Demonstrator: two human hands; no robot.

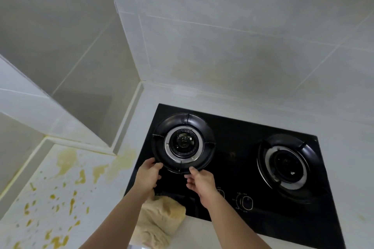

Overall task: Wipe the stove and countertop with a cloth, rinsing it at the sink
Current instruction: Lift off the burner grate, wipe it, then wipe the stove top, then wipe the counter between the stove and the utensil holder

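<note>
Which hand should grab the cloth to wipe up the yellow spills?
Probably the left hand. The cloth lies just under that wrist, and the yellow spills are on its side. The right hand sits farther over, on the burner ring.

A home kitchen: a black two-burner gas stove (232, 159) with knobs (247, 202) is set into a white table (344, 131), tiled walls (222, 26) rising behind it and yellow stains (60, 198) to its left.
</note>
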